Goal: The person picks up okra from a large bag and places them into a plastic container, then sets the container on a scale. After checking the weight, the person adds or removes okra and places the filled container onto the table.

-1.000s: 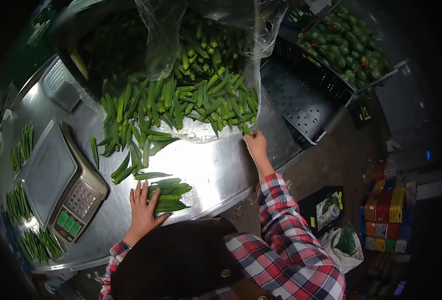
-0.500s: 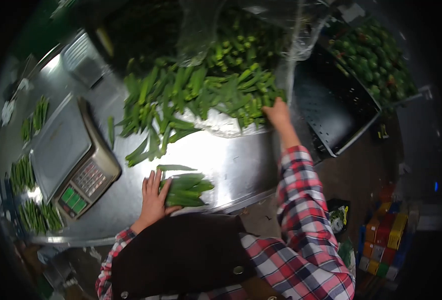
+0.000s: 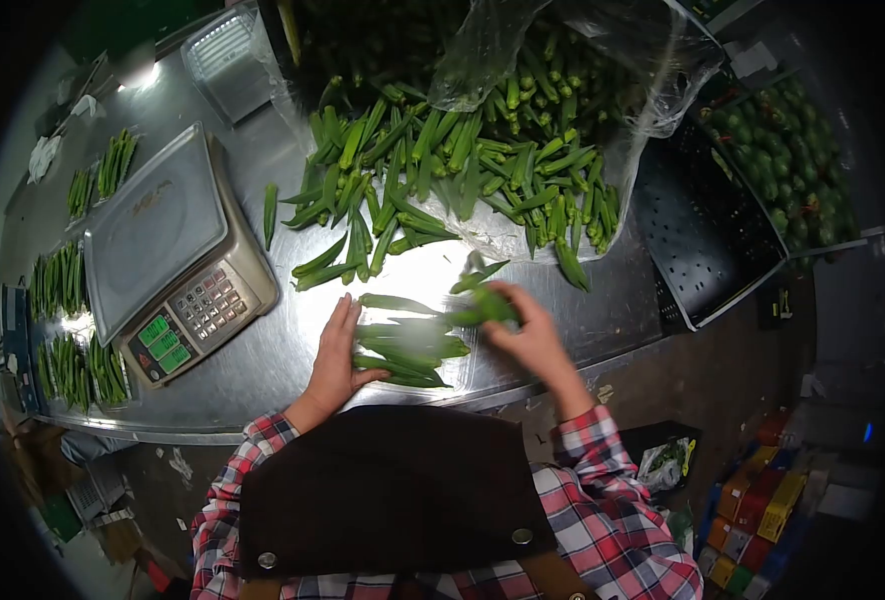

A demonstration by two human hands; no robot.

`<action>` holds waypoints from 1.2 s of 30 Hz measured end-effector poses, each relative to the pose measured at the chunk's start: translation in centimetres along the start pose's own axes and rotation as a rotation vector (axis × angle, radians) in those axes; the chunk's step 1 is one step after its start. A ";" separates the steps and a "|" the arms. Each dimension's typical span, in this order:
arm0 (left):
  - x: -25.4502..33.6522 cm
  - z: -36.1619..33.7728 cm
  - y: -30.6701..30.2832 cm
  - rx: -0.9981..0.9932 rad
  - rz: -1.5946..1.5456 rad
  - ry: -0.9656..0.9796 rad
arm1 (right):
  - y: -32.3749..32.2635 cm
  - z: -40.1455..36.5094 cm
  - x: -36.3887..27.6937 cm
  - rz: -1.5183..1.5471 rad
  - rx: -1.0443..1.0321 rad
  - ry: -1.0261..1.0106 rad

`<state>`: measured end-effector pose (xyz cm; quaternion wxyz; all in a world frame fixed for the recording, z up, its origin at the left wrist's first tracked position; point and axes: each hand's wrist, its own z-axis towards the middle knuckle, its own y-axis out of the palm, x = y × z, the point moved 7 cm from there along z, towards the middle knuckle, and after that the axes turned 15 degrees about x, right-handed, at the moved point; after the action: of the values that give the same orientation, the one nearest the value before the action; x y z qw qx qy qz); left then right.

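Back from the far okra heap (image 3: 443,170), the right hand (image 3: 528,335) grips fresh pods (image 3: 483,305) above the near stack (image 3: 408,352) on the desk (image 3: 263,375), which the open left hand (image 3: 338,350) steadies from its left side.

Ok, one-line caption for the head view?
Right hand holds okra by a small pile that the left hand touches, beside a scale.

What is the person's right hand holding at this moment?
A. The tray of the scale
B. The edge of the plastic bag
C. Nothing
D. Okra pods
D: the right hand is closed on a few okra pods, just right of the small pile on the steel table, while the left hand lies open against that pile.
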<state>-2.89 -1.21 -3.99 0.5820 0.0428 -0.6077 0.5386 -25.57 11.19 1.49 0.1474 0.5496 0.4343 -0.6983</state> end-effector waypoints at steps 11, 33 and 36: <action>1.6 0.2 0.3 -0.059 0.217 0.142 | 1.7 -1.1 1.1 -0.201 -0.006 -0.253; -1.2 -1.4 -1.5 0.117 -0.028 -0.318 | 3.8 -6.1 6.9 -0.193 -0.087 0.307; -2.4 -1.4 -1.8 0.130 -0.122 -0.347 | 5.8 -6.5 6.7 0.231 0.014 0.412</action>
<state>0.06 -2.40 -5.06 0.4960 0.2092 -0.6593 0.5249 -19.77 14.62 -7.20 0.1308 0.7275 0.3848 -0.5528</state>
